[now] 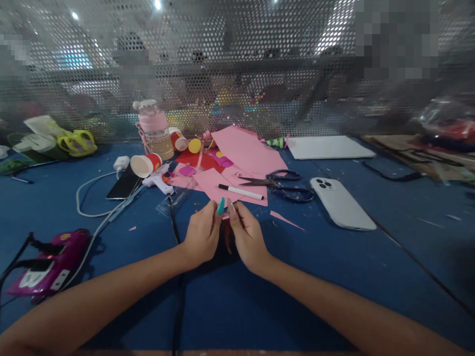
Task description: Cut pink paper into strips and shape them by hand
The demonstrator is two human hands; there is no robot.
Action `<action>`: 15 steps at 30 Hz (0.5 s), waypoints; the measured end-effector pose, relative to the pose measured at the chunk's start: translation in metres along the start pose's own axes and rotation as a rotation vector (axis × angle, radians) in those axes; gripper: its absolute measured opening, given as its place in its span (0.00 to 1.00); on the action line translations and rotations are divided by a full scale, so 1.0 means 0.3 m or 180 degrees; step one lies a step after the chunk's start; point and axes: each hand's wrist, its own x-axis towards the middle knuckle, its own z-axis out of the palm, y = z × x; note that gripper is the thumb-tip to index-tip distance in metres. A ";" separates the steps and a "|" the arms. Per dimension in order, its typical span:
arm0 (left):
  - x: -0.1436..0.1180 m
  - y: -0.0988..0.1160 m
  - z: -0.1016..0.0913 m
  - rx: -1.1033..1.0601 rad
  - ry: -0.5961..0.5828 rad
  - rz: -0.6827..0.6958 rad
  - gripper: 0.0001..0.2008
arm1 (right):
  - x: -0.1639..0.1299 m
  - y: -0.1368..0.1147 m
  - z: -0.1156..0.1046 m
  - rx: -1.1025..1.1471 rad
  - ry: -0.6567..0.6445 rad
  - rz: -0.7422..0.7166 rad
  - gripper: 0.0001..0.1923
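At the centre of the frame the left hand [202,237] and right hand [248,238] are pinching a tiny pink paper scrap [225,216] between nearly closed fingertips above the blue felt table [334,277], where it is risking tearing or slipping away unseen.

Both hands meeting at centre, fingertips pinching.

Left hand [202,235]: reaching in from the lower left on a bare forearm, knuckles facing up, fingers curling, thumb and forefinger pressing together at the tip; one nail showing teal. Right hand [248,236]: coming in from the lower right on a bare forearm, wrist bending slightly inward, fingers curling, thumb and forefinger closing beside the left hand's tips. Both hands are touching at the fingertips, forearms forming a V.
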 end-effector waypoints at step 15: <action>-0.006 0.004 0.008 -0.0413 -0.0188 -0.0445 0.11 | -0.001 -0.015 0.017 0.0137 0.0127 0.0006 0.15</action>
